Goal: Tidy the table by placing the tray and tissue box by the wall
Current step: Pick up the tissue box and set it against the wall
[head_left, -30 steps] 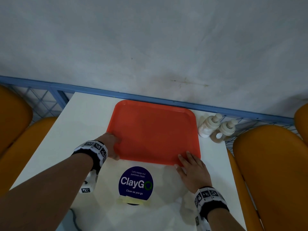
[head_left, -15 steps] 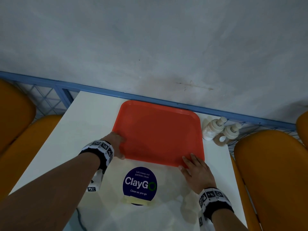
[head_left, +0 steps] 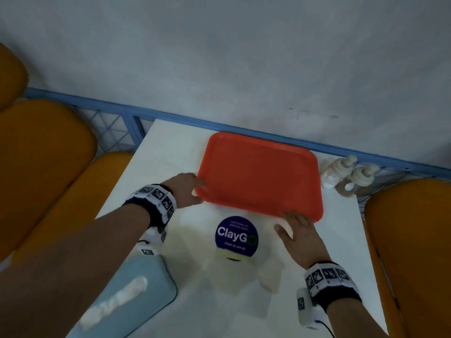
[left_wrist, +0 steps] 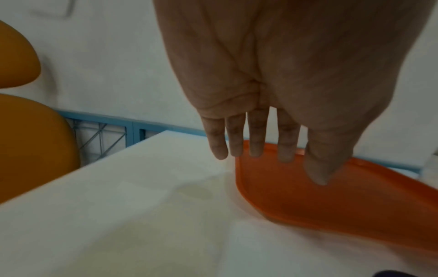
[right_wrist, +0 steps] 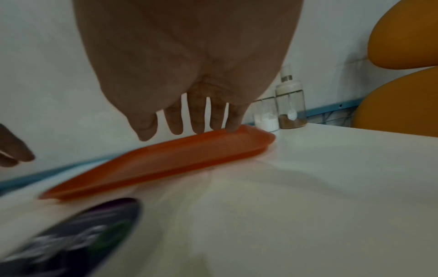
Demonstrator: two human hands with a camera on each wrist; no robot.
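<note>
Tray: the red tray [head_left: 258,176] lies flat on the white tabletop [head_left: 170,152] at 12 o'clock. Its far edge is by the blue rail [head_left: 170,117] at the foot of the wall [head_left: 219,57]. This looks like its tidy spot.
Left hand: the left hand [head_left: 186,189] is at the tray's near left corner, at 10 o'clock. In the left wrist view its fingers [left_wrist: 257,138] are straight and spread above the corner. They grip nothing. I cannot tell if they touch the rim.
Right hand: the right hand [head_left: 299,236] is at the tray's near edge, at 2 o'clock. Its fingers [right_wrist: 196,116] are straight and spread, and they hold nothing. Only the tips reach the rim.
Why: open hands at two corners can push a flat tray along and keep it straight.
Tissue box: the pale blue tissue box [head_left: 136,289] sits at 7 o'clock, near the person and partly under the left arm. A white tissue sticks out of it. It is well apart from the wall, so I think it goes next.
Bottles: two small bottles [head_left: 346,170] stand at 1 o'clock, just beside the tray.
Sticker: a round blue ClayGo sticker [head_left: 236,236] is between the hands.
Change: half a second ago the tissue box was out of view. The left hand curled on the corner; now it is flat. The right hand sits a bit back from the rim.
</note>
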